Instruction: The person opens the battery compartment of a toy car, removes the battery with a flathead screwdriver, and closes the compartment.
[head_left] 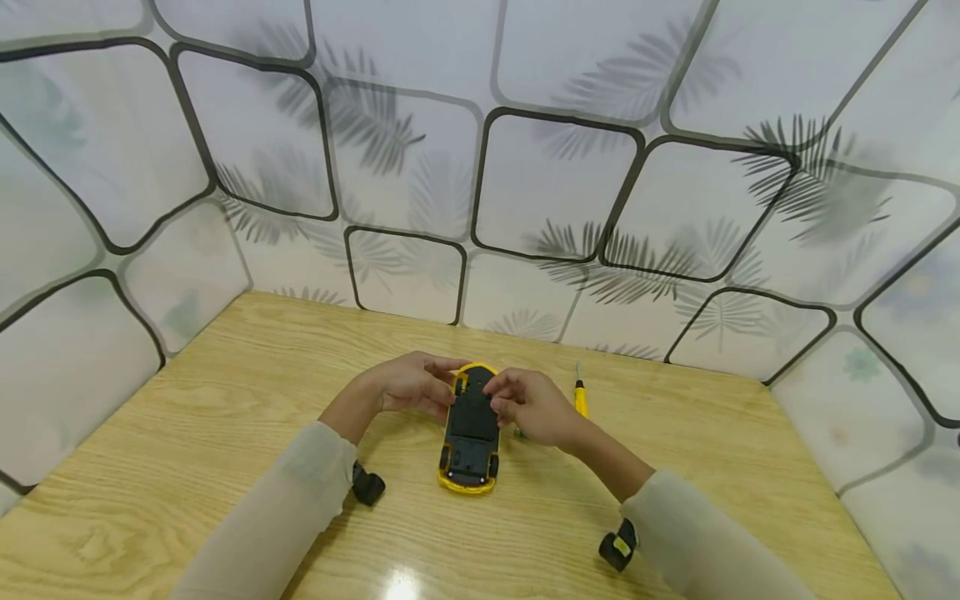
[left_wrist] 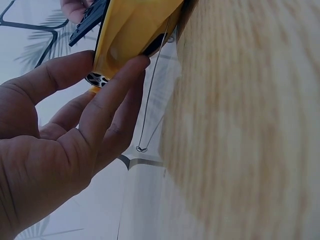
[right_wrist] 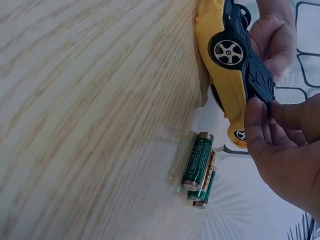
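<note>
A yellow toy car (head_left: 471,450) lies upside down, its black underside facing up. Around its side near the far end, my left hand (head_left: 411,385) holds it, with thumb and fingers by a wheel (left_wrist: 96,79) in the left wrist view. My right hand (head_left: 536,408) pinches the edge of a black battery cover (right_wrist: 260,82), which stands tilted up from the underside in the right wrist view. The same cover (left_wrist: 88,22) juts out beyond the yellow body in the left wrist view. Close by the right hand lie several green batteries (right_wrist: 199,162).
A screwdriver (head_left: 581,398) with a yellow handle lies behind the right hand, its shaft pointing to the wall. A thin wire (left_wrist: 150,95) shows beside the car in the left wrist view. The wooden table (head_left: 187,417) meets a patterned wall (head_left: 540,300) at the back.
</note>
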